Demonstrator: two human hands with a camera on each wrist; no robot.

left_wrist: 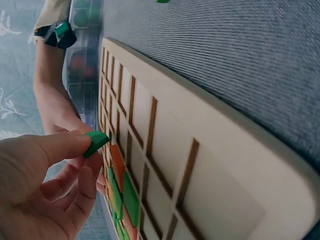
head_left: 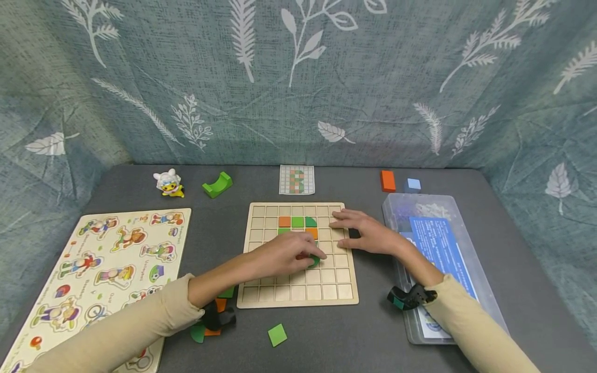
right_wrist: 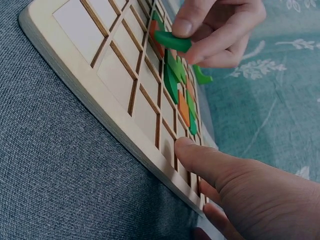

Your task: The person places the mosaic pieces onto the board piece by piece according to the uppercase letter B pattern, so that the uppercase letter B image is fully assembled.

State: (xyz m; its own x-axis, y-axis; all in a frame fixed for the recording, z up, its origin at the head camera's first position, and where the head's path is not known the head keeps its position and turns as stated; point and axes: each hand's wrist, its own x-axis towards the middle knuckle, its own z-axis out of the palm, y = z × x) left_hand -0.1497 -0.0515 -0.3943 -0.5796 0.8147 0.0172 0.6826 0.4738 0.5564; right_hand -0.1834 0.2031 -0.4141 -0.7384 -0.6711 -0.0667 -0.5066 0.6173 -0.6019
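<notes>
Pinching a green tile point(head_left: 314, 260) between thumb and fingertips with left hand point(head_left: 284, 255) over wooden grid board point(head_left: 298, 295) at frame centre; beyond, right hand point(head_left: 366, 233) lying flat, fingers relaxed on board's right edge; farther up, orange and green tiles point(head_left: 297, 223) already seated

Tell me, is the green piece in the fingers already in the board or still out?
Still out. The left hand pinches the green piece above the wooden grid board; the right wrist view shows it clear of the squares.
</notes>
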